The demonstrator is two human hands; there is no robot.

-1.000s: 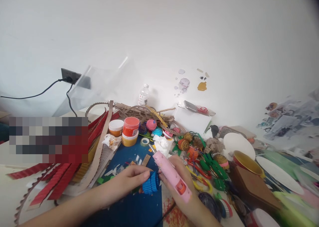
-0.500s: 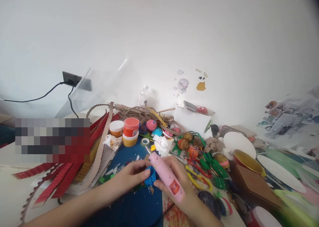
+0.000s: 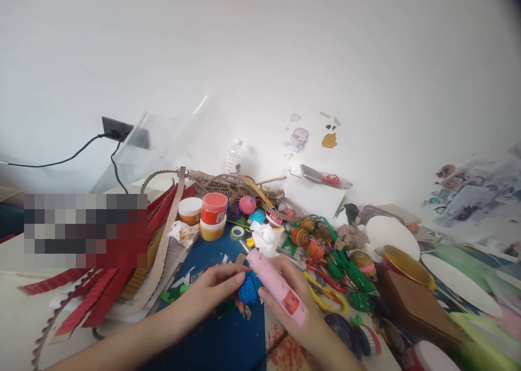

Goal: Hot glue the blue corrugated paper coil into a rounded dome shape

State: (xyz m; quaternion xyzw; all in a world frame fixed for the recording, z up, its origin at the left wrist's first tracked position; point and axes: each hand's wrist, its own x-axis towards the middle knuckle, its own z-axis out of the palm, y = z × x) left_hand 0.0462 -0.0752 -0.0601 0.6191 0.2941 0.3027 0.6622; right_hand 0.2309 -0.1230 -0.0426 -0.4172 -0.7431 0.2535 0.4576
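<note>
My left hand is closed on a blue ball of corrugated paper strip, thumb on top and fingers around its far side. In my right hand lies a pink hot glue gun, its orange switch facing up and its metal nozzle pointing away, past the ball. The right thumb reaches close to the ball's right side; whether it touches cannot be made out. Beneath both hands is a dark blue mat with paper scraps on it.
Paint jars stand behind the mat, beside a tape roll and crumpled tissue. Red corrugated strips lie left. To the right are yellow-handled scissors, several coiled paper balls and a brown box.
My right hand and the glue gun have shifted slightly right, away from the ball. The blue ball has turned a little in my left hand, showing more of its ridged side.
</note>
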